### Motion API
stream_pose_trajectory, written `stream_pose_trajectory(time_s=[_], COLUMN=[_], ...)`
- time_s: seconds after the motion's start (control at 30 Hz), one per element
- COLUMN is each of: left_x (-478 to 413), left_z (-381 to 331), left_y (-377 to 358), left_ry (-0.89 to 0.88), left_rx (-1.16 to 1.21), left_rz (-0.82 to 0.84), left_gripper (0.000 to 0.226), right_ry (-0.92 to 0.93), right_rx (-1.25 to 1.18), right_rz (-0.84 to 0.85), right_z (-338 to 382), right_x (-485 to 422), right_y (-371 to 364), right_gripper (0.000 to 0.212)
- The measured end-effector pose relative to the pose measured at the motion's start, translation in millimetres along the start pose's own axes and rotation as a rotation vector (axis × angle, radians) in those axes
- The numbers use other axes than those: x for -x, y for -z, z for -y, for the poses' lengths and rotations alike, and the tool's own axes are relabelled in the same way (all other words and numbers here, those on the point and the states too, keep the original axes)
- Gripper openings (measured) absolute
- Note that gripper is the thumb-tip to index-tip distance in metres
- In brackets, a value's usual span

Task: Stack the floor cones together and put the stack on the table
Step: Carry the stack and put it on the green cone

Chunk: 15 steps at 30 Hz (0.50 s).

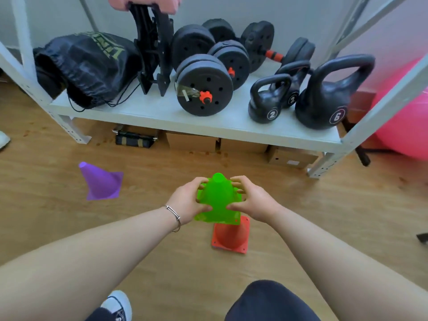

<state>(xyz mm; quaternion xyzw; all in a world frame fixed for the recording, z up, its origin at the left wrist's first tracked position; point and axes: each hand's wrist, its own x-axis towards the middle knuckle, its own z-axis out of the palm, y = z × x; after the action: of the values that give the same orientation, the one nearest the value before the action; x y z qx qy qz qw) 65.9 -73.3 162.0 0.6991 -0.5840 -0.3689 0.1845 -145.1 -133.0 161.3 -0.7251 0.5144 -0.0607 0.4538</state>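
Observation:
A bright green cone (218,200) is held upright in the air between both hands, just above an orange-red cone (231,236) that stands on the wooden floor. My left hand (188,200) grips the green cone's left side and my right hand (253,201) grips its right side. The green cone's base hides the top of the orange-red cone. A purple cone (102,181) stands alone on the floor to the left, leaning a little.
A white metal shelf (162,112) stands ahead, loaded with dumbbells (205,85), kettlebells (328,98) and a black bag (88,66). Cardboard boxes (291,156) lie under it. A pink exercise ball (403,121) sits at the right. My knee (268,302) and shoe (117,304) are below.

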Motion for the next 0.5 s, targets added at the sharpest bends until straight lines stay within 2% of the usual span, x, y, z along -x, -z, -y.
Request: stream_pose_trajectory(time_s=[0.17,0.5], left_x=[-18.2,-15.4], left_z=[2.9,33.5], left_y=[-48.3,-137.1], left_ry=[-0.012,0.079], left_rx=[-0.001,-0.024], left_rz=[0.069,0.099], left_gripper=[0.076,0.07], right_ry=[-0.075,-0.185], right_rx=[-0.025,0.02], right_rz=[-0.044,-0.039], right_z=[-54.3,-121.9], right_x=[7.6,10.8], right_y=[-9.8,-66.5], right_gripper=[0.074,0.082])
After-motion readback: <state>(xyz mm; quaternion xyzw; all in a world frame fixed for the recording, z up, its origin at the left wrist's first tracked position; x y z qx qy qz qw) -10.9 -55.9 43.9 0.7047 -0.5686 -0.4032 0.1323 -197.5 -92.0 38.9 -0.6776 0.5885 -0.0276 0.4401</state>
